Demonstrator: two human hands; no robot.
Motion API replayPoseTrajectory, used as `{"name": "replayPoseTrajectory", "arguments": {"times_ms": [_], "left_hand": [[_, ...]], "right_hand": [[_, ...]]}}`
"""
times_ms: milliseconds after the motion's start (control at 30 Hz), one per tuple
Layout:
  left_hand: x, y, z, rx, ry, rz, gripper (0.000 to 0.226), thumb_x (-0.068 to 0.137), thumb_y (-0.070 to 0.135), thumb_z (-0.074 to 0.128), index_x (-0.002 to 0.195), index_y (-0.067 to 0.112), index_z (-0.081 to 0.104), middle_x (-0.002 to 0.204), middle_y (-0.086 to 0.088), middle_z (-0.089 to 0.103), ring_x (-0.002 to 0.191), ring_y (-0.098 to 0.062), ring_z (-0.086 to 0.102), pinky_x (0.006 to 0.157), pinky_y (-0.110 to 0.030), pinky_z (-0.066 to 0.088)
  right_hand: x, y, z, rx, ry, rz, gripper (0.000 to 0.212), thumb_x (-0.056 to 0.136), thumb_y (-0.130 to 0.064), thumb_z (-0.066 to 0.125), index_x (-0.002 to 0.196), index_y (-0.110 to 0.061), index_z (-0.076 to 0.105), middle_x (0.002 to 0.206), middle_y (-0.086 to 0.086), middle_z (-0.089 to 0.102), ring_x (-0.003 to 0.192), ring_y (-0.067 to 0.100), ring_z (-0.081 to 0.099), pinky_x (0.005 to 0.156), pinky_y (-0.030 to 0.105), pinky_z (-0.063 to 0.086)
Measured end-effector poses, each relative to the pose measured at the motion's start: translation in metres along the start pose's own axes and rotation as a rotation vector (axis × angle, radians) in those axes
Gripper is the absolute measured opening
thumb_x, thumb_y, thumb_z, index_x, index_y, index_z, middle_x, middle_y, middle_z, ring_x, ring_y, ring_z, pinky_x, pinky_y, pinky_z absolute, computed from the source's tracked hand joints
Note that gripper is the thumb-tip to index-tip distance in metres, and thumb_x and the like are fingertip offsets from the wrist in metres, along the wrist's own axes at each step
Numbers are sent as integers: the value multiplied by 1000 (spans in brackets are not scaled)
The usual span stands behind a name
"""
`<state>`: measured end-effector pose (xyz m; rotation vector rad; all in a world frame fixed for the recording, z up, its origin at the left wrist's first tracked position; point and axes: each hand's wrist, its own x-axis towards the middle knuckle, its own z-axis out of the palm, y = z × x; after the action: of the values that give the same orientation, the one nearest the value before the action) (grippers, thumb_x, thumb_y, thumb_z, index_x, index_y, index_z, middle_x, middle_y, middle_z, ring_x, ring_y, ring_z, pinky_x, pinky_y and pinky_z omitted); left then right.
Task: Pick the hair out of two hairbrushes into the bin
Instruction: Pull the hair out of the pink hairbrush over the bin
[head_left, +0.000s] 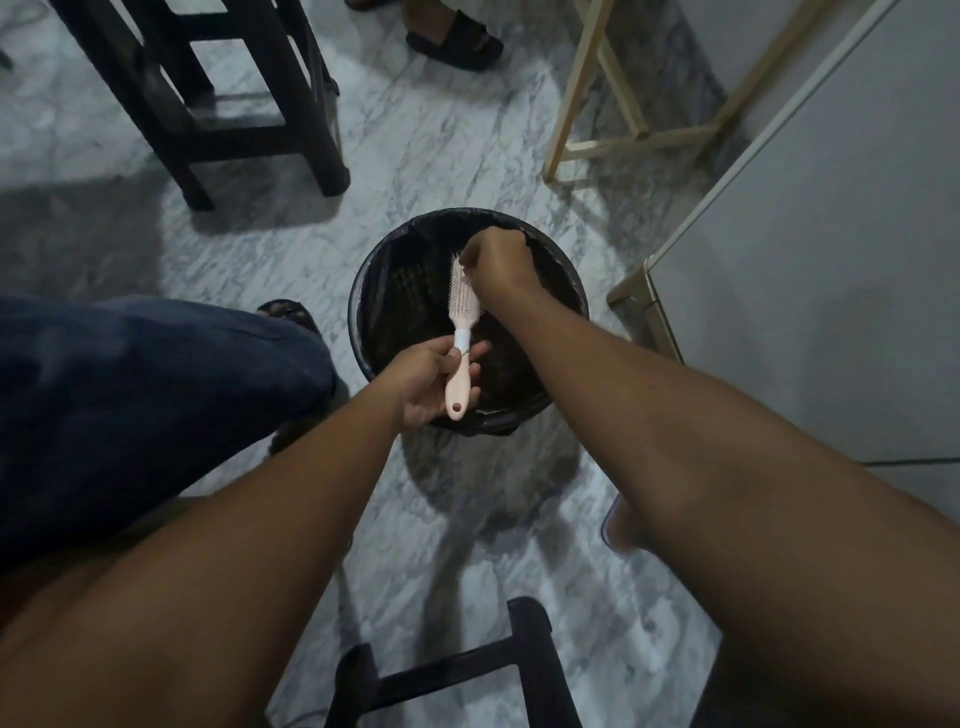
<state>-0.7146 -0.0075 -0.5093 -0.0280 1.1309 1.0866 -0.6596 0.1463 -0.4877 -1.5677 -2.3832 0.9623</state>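
The left hand (426, 384) gripped the pink plastic hairbrush (462, 322), head pointing away over the round black-lined bin (370, 291); the right hand (498, 260) pinched its bristles.

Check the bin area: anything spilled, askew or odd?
Nothing stands out. The bin stands upright. The left hand holds the brush by its handle above the bin; the right hand pinches at the bristles near its tip. No hair shows on the floor. Only one brush is in view.

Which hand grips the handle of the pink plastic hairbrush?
The left hand; the right hand picks at the pink plastic hairbrush bristles over the round black bin.
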Motion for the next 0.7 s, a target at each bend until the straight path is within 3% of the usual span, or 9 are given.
{"name": "replayPoseTrajectory", "arguments": {"times_ms": [200,267,367,433,500,533,600,700], "left_hand": [[1,-1,-5,-39,9,-6,43,103,2,34,144,10,44,130,-4,66,81,-14,60,66,-40,55],[1,-1,-6,-43,6,-6,42,103,3,34,144,10,44,129,-4,66,81,-14,60,66,-39,55],[0,1,-5,-43,-8,0,42,103,3,34,143,10,44,128,-3,66,79,-13,60,66,-39,55],[-1,2,0,-25,-18,15,40,104,3,33,141,11,47,129,-1,65,79,-13,58,69,-39,53],[-3,3,3,-9,-21,31,39,104,2,32,137,13,49,130,-2,63,80,-13,57,73,-40,51],[-3,3,3,-5,-21,35,38,104,2,31,136,14,50,131,-2,62,80,-13,57,73,-40,51],[-4,2,3,-3,-23,37,38,105,3,31,135,14,50,129,-1,63,78,-12,58,71,-39,52],[-2,-1,2,-8,-37,45,37,105,4,31,137,13,48,126,-1,64,77,-12,58,70,-39,52]], "right_hand": [[-4,3,-13,307,213,36,20,91,-3,60,102,-10,76,98,8,76,93,19,70,88,27,55],[-3,5,-15,424,256,110,23,93,-7,56,107,-5,73,98,12,75,93,25,71,90,33,56],[-8,14,-9,348,64,172,47,88,-40,66,116,-3,67,106,14,73,99,27,69,93,38,54],[-15,18,-2,376,-130,187,50,73,-52,78,89,-5,70,83,12,71,79,25,71,79,51,60],[-10,30,11,390,-187,166,51,62,-54,83,55,-10,57,60,13,62,61,28,67,66,60,58],[-6,35,15,387,-184,167,59,57,-58,82,52,-5,56,59,17,63,61,33,69,65,62,57],[-3,36,15,380,-169,152,69,55,-60,81,66,6,66,72,26,70,72,41,72,66,61,57],[-16,20,-5,367,-129,155,45,70,-40,85,77,3,74,77,18,74,70,29,74,66,45,63]]}}
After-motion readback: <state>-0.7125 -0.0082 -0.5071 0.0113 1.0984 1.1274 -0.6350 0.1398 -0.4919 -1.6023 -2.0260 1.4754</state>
